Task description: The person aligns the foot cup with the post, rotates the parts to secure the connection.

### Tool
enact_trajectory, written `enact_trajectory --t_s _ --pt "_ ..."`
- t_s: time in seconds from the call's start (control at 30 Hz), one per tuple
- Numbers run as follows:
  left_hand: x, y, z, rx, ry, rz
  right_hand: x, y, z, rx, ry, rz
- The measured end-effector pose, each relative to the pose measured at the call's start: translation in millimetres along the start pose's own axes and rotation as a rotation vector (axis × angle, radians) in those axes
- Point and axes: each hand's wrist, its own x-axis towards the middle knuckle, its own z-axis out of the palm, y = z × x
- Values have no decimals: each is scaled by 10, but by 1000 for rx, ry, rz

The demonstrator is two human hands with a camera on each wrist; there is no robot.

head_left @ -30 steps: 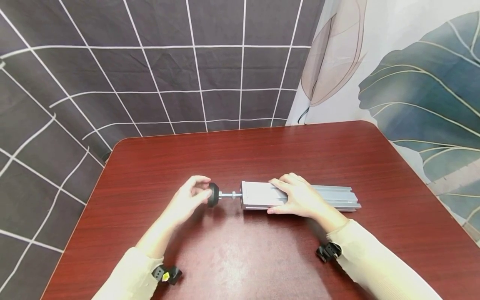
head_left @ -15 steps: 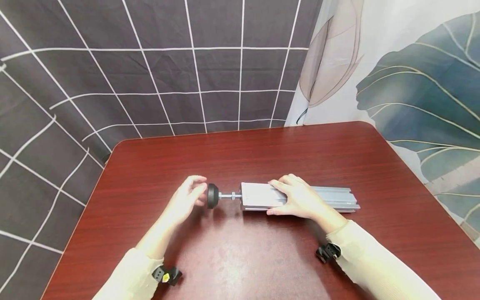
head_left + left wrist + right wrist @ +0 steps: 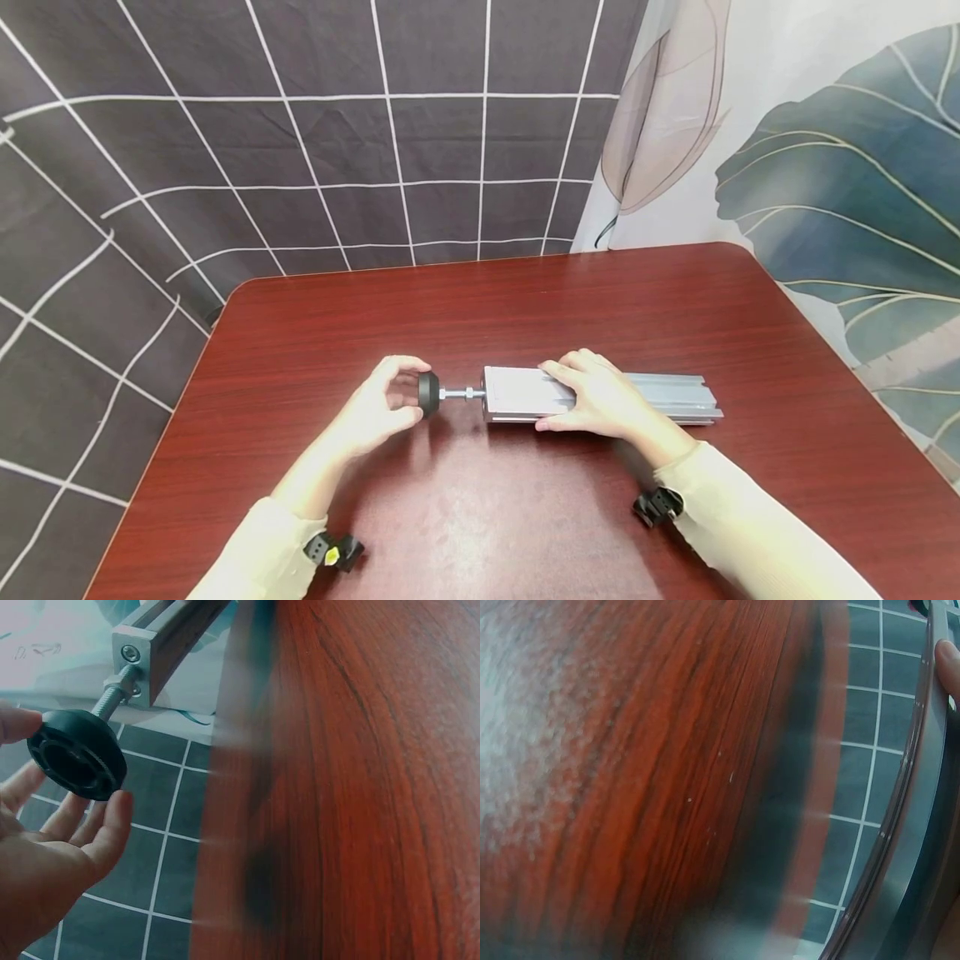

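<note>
A silver aluminium profile (image 3: 517, 392) lies lengthwise across the table. From its left end sticks a threaded rod (image 3: 459, 392) with nuts, which carries a round black levelling foot (image 3: 428, 394). My left hand (image 3: 377, 408) pinches the rim of this foot, thumb on one side and fingers on the other. The left wrist view shows the foot's hollow underside (image 3: 75, 761) facing the palm and a screw (image 3: 130, 653) in the profile's end face. Across the middle of the profile my right hand (image 3: 596, 396) grips it from above; in the right wrist view just one fingertip (image 3: 949, 666) shows clearly.
The red-brown wooden table (image 3: 450, 317) has a rounded far edge. Behind it hangs a dark cloth (image 3: 442, 142) with a white grid. A leaf-patterned curtain (image 3: 847, 167) hangs at the right. Both wrists wear small black cameras (image 3: 333, 550).
Half a second ago my left fingers were drawn back beside the foot; now they have spread and taken hold of its rim. The right hand and the profile stay in place.
</note>
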Motion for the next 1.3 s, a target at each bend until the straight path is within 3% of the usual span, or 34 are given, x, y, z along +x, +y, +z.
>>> enact_trajectory --t_s 0.07,0.13,0.27,0.33,0.4,0.5,0.63,0.77,0.83,0.93,1.0,1.1,1.2,1.3 --pt "-1 5 1 -4 3 17 3 1 -1 -1 7 -2" --pt "7 9 3 0 35 -10 9 -2 -3 2 14 -3" --pt "33 26 10 -25 106 -165 18 -8 -3 6 15 1" --pt "40 30 17 -49 108 -249 19 -9 -1 6 13 4" --pt "44 28 25 -60 93 -286 17 -9 -2 6 10 4" --pt "40 27 23 -18 73 -262 18 -10 -9 4 13 2" --pt "28 46 2 39 55 -132 22 -9 -19 -1 17 -1" --pt "15 44 7 -9 -5 2 24 -12 -17 0 5 0" --pt "13 40 18 -23 -13 32 24 -16 -22 3 3 2" --pt "19 60 24 -5 46 -7 26 -15 -27 4 3 8" --pt "31 79 27 4 103 -91 24 -13 -26 4 0 14" --pt "45 74 31 -22 141 -215 13 -2 -10 4 -6 23" --pt "42 50 44 -80 103 -283 1 5 7 4 3 22" --pt "41 38 51 -103 65 -254 -2 14 13 0 20 11"
